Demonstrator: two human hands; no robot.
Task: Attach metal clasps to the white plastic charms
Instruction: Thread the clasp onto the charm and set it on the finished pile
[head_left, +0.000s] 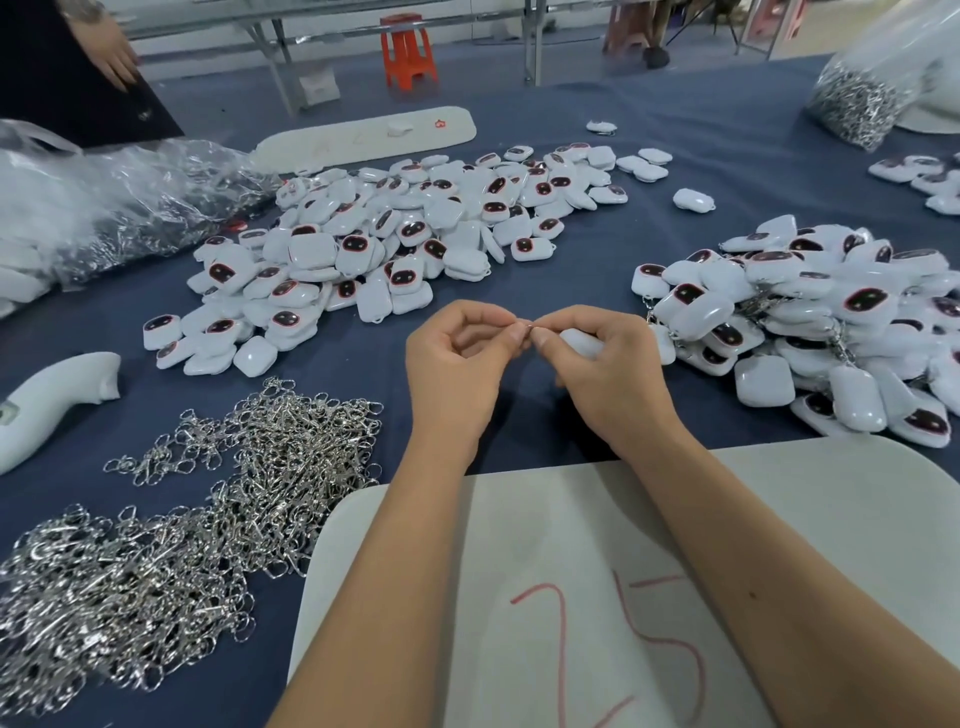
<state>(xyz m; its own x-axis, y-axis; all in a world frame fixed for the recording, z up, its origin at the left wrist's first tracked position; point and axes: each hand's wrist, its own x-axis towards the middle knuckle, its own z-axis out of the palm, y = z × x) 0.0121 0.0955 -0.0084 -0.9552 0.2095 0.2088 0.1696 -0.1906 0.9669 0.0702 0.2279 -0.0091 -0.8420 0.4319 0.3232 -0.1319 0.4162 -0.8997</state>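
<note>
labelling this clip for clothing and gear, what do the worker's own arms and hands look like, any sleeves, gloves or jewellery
Both forearms are bare up to the bottom edge of the picture: no sleeves in view. The left hand and right hand wear no gloves, and no rings, watch or bracelet show. Fingernails look short and unpainted. A small dark mark sits on the right forearm.

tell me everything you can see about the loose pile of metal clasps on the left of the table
The pile of metal clasps is a loose, tangled heap of shiny silver clips with small rings, lying straight on the blue cloth at the person's near left. It is thickest toward the near left edge and thins to a few stray clasps at its far side. One edge lies along the white board; whether they touch is unclear. Neither hand touches it.
</note>
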